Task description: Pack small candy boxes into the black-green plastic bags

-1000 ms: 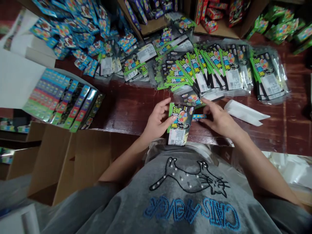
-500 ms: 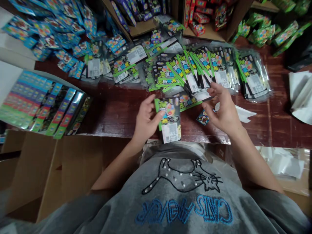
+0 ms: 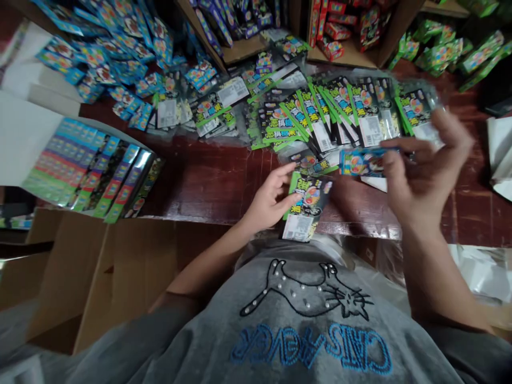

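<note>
Left hand: your left hand (image 3: 272, 198) grips the flat black packet with a green edge and a pale barcode label (image 3: 310, 200), thumb across its printed front.
Black packet: it is tilted at the desk's near edge, just above the grey shirt with a cat design (image 3: 308, 314).
Right hand: your right hand (image 3: 430, 181), blurred, pinches the small flat blue packet with multicoloured print (image 3: 362, 161) between thumb and fingers.
Blue packet: it lies to the right of the black packet and apart from it, in front of the fanned group of packets.
Desk: in front of you, the dark red-brown wooden desk (image 3: 200, 176) carries a fanned group of black-and-green packets in clear plastic (image 3: 336, 114).
White paper: a folded white piece (image 3: 376, 183) shows partly below the blue packet.
Left side: a row of boxes banded blue, purple, red and green (image 3: 88, 165) stands below a heap of shiny blue packets (image 3: 120, 48).
Far side: purple boxes (image 3: 248, 21) and red boxes (image 3: 340, 26) sit in cardboard compartments; green boxes (image 3: 444, 53) lie at right.
</note>
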`<state>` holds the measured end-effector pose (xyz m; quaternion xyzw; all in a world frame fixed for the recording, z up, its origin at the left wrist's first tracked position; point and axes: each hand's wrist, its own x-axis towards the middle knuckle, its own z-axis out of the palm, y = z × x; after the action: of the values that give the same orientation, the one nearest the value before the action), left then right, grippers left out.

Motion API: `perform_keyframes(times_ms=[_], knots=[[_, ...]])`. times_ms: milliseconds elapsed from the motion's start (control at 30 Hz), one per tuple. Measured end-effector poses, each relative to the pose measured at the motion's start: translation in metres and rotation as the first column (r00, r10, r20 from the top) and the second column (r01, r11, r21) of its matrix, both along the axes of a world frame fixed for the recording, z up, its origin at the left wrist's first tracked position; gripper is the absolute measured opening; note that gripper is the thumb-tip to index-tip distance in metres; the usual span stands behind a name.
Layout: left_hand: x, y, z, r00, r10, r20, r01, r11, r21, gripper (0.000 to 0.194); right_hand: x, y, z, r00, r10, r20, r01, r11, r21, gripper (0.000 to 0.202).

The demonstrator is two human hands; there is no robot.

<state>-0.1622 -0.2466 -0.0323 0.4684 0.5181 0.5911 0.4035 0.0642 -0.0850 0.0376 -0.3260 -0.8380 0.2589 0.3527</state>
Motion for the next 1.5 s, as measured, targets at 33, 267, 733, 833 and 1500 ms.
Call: perform_keyframes(times_ms=[33, 267, 733, 833, 1500], knots=[[0.005, 0.004, 0.001, 0.999, -0.034, 0.008, 0.034, 0.999, 0.004, 0.064, -0.007, 0.0, 0.005, 0.994, -0.016, -0.105, 0.021, 0.998, 0.054, 0.063], [0.018, 0.007, -0.002, 0.995, -0.086, 0.05, 0.087, 0.996, -0.032, 0.065, -0.033, -0.023, -0.016, 0.992, 0.027, -0.122, -0.038, 0.995, -0.09, 0.046], [0.017, 0.005, 0.002, 0.989, -0.129, 0.065, 0.132, 0.99, -0.043, 0.066, -0.015, -0.001, -0.032, 0.946, 0.159, -0.281, -0.175, 0.984, -0.031, 0.047], [0.013, 0.005, 0.002, 0.982, -0.147, 0.116, 0.156, 0.985, -0.074, 0.079, -0.009, 0.003, -0.027, 0.912, 0.371, -0.175, -0.377, 0.926, 0.001, 0.055], [0.015, 0.016, -0.005, 0.98, -0.19, 0.065, 0.195, 0.977, -0.083, 0.087, -0.009, 0.018, 0.0, 0.969, 0.208, -0.135, -0.246, 0.875, -0.417, 0.091]])
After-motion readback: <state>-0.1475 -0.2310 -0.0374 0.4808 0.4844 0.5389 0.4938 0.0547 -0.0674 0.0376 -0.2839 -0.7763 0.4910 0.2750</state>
